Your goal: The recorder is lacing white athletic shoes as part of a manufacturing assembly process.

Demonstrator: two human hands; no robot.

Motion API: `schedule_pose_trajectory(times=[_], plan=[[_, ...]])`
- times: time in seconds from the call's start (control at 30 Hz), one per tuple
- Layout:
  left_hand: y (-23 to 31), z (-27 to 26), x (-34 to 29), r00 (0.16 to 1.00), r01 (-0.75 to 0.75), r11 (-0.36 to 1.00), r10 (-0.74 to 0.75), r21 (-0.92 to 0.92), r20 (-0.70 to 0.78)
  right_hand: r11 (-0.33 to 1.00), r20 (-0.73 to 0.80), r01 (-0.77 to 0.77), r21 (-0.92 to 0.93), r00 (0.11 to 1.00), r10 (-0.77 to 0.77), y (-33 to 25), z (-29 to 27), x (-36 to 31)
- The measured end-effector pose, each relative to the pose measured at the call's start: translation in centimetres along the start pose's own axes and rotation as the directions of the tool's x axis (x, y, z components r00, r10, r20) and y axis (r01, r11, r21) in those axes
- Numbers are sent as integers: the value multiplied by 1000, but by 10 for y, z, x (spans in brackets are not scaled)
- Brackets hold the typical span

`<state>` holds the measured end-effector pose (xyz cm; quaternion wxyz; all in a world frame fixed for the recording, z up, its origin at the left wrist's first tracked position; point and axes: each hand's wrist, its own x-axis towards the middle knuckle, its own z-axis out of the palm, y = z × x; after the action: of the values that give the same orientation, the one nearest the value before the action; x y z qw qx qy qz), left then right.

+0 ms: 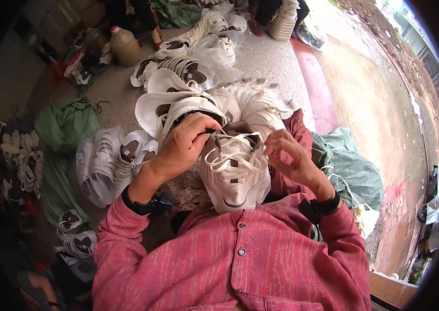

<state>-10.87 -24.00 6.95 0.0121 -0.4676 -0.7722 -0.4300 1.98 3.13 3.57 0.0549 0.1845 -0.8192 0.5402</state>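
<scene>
One shoe (236,188) looks partly laced, lace loops (241,167) untightened; left hand (187,140) and right hand (296,158) curl, whether pinching, I can't tell.

- Daylight comes from the open right side, strongest on the pavement (357,78) beyond the floor's (276,65) right edge, washing out toward its far end.
- Toward the floor's left edge the light drops into deep shadow; the shoe bundles (21,160) there look murky and soft.
- The white shoe (236,189) near the middle is well lit, clear, softly shaded.
- Fisheye distortion bends the pavement's outer edge, and a black rim swallows the view's corners.
</scene>
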Motion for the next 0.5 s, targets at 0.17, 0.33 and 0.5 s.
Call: schedule_pose_trajectory(times=[0.17, 0.33, 0.5], plan=[[-13, 0, -6, 1000, -6, 994, 8, -109, 13, 990, 56, 6, -140, 998, 2, -7, 6, 4], [-25, 11, -11, 989, -112, 947, 137, -302, 62, 989, 26, -15, -148, 999, 19, -23, 5, 10], [-28, 19, -23, 967, -65, 928, 149, -366, 207, 986, 122, -151, -76, 980, 160, -35, -2, 21]])
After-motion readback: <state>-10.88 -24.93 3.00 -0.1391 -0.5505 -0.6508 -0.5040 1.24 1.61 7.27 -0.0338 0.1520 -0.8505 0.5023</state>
